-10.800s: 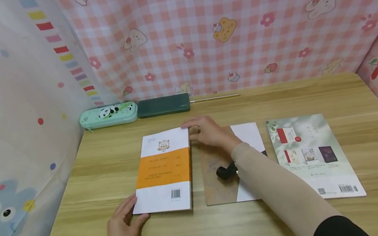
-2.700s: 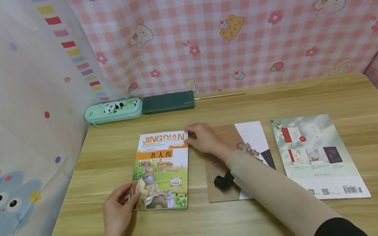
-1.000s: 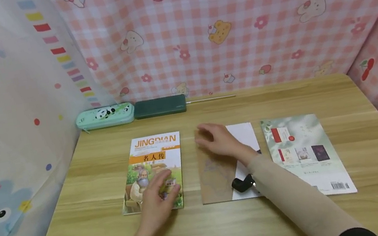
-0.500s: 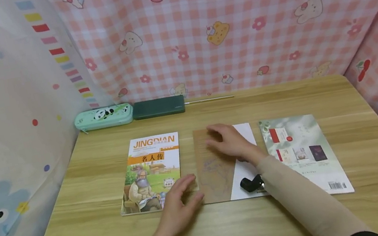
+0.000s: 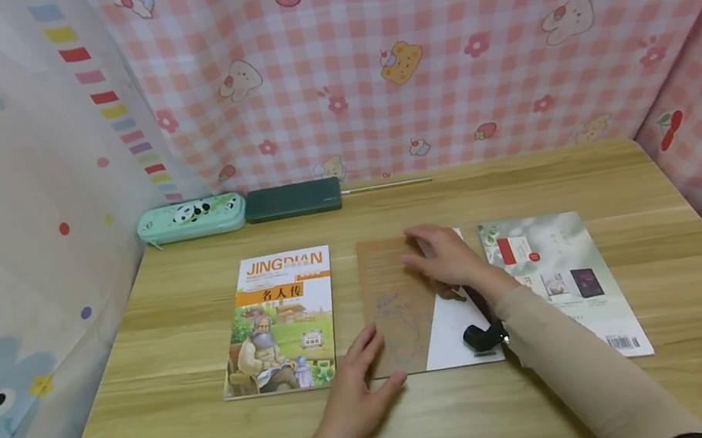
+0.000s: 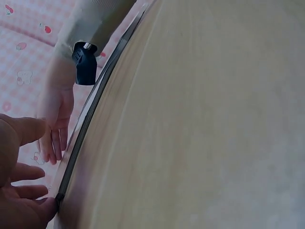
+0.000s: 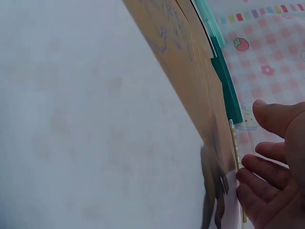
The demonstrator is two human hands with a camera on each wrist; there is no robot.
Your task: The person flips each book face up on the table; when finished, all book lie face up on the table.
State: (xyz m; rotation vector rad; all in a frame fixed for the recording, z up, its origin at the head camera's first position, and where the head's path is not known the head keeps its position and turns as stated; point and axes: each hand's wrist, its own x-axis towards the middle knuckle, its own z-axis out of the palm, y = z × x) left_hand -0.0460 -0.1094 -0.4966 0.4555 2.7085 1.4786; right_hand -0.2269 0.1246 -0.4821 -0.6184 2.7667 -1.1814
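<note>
My left hand (image 5: 357, 394) is at the lower left corner of a brown-and-white book (image 5: 398, 328), fingers spread and relaxed. In the left wrist view, the fingers of that left hand (image 6: 21, 176) reach the book's thin dark edge (image 6: 86, 119). Over the upper right part of the same book is my right hand (image 5: 445, 257), fingers loosely bent with nothing between them. It partly hides the cover. The right wrist view shows the right hand (image 7: 271, 167) beside the cover (image 7: 95, 119). Left of it, an illustrated paperback (image 5: 285, 324) lies face up.
A pale green magazine (image 5: 559, 237) lies to the right, partly under my right forearm in view. Along the back edge stand a mint panda pencil case (image 5: 192, 219), a dark green case (image 5: 293, 200) and a thin metal rod (image 5: 387, 185). Patterned curtains (image 5: 462, 11) hang behind.
The paperback earlier showed its orange-and-white back; now its illustrated front is up. Both hands have let go of it and moved right to the brown-and-white book.
</note>
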